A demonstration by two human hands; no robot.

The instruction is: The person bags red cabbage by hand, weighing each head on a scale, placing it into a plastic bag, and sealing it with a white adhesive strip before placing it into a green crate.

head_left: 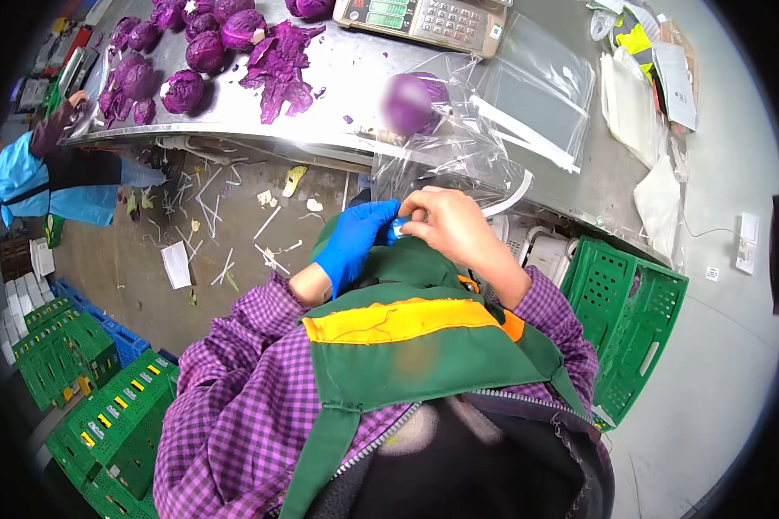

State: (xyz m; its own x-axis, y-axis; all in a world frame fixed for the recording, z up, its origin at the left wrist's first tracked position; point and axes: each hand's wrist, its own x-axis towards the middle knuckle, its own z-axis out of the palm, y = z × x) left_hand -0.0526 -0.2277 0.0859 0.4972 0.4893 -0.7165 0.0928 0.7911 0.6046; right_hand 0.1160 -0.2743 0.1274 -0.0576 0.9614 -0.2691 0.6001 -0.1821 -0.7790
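Observation:
My left hand (355,244), in a blue glove, is in front of the green apron (381,285) with its fingers curled together. My bare right hand (448,227) meets it, thumb and fingers pinched on a small blue piece (396,230). I cannot tell whether that piece is part of a glove or a separate item. Just beyond both hands, a clear plastic bag (459,169) hangs over the table's front edge. Inside it is a purple red cabbage (409,104).
Several red cabbages (206,52) and loose leaves (279,69) lie on the steel table (337,99). A weighing scale (424,22) and flat clear bags (537,95) are farther back. Green crates (623,320) flank me. Scraps litter the floor; another person (56,177) stands left.

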